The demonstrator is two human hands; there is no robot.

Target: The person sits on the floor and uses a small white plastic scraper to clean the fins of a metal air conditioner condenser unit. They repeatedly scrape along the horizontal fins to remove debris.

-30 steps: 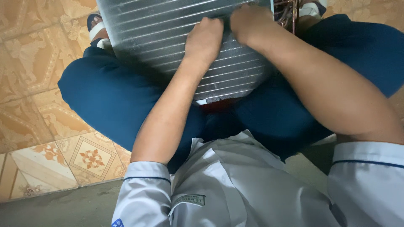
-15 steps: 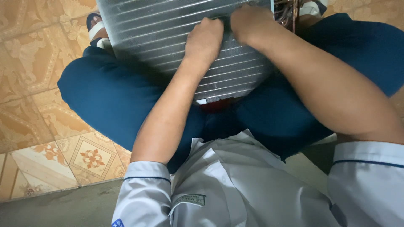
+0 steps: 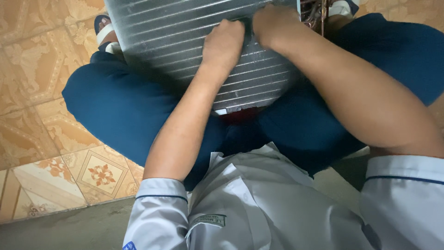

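A grey metal finned coil (image 3: pixel 166 37) stands between my knees, leaning against my dark blue trousers (image 3: pixel 120 106). My left hand (image 3: pixel 224 44) lies knuckles-up on the fins near the panel's middle, fingers curled down onto it. My right hand (image 3: pixel 273 23) is just to its right at the upper edge, also curled against the fins. The two hands almost touch. My fingertips are hidden, so I cannot tell whether either holds a small tool.
Copper tubes (image 3: pixel 317 11) stick out at the coil's top right corner. A sandalled foot (image 3: pixel 104 28) shows at the coil's left edge. Patterned tan floor tiles (image 3: pixel 37 69) lie to the left, and a grey concrete ledge (image 3: pixel 60 231) runs under me.
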